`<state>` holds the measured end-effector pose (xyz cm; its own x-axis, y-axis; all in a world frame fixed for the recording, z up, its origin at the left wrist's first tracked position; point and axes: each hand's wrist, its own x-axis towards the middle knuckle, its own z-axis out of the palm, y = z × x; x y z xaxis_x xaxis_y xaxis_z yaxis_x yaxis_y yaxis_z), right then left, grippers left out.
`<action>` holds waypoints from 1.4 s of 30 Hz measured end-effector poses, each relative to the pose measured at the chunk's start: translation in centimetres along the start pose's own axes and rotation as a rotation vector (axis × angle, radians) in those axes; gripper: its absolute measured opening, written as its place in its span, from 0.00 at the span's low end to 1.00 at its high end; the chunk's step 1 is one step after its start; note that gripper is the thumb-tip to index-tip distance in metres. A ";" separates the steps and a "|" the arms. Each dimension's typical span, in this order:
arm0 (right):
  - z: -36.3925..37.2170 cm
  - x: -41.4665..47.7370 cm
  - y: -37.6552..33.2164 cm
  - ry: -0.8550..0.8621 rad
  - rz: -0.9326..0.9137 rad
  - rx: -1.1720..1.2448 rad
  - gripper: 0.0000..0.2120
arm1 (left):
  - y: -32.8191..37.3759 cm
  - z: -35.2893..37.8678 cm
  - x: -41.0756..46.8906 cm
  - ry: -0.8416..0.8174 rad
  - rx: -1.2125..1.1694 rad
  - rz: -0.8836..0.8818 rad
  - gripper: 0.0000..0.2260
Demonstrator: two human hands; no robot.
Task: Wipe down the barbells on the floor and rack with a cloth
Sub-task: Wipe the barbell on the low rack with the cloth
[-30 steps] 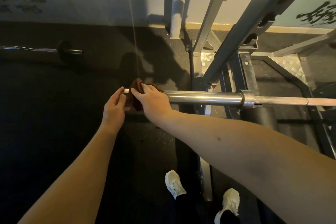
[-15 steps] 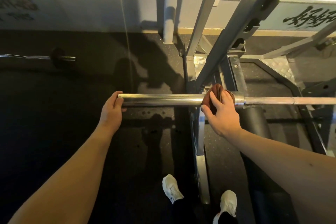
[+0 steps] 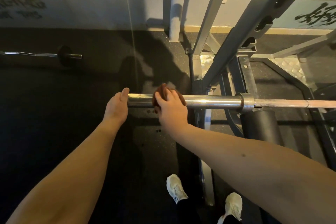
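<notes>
1. The racked barbell is found lying level across the rack, with its thick chrome sleeve projecting to the left of the uprights and its thinner shaft running off to the right edge of the view.
2. A brown cloth is seen wrapped over the sleeve, near its free end.
3. The right hand is clasped over the cloth, fingers curled round it and the sleeve beneath.
4. The left hand is held released, its fingers fairly straight, with the palm set against the end face of the sleeve; nothing is grasped by it.
5. A second barbell is noted lying on the dark rubber floor at the far left, well apart from the rack, with a small dark plate fitted near its end.
6. Two white shoes are recorded on the floor beside the rack's base.
</notes>
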<state>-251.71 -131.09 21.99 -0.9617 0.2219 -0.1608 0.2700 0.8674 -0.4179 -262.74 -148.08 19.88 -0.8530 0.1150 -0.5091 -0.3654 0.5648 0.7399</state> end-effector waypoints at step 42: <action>0.6 3.5 -5.7 -0.118 -0.160 -0.027 0.30 | -0.8 0.5 -1.3 0.067 -0.126 -0.046 0.20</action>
<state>-256.55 -135.50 23.23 -0.9798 0.0281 -0.1982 0.1113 0.8996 -0.4223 -261.13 -148.28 19.74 -0.8557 0.0337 -0.5163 -0.4453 0.4603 0.7681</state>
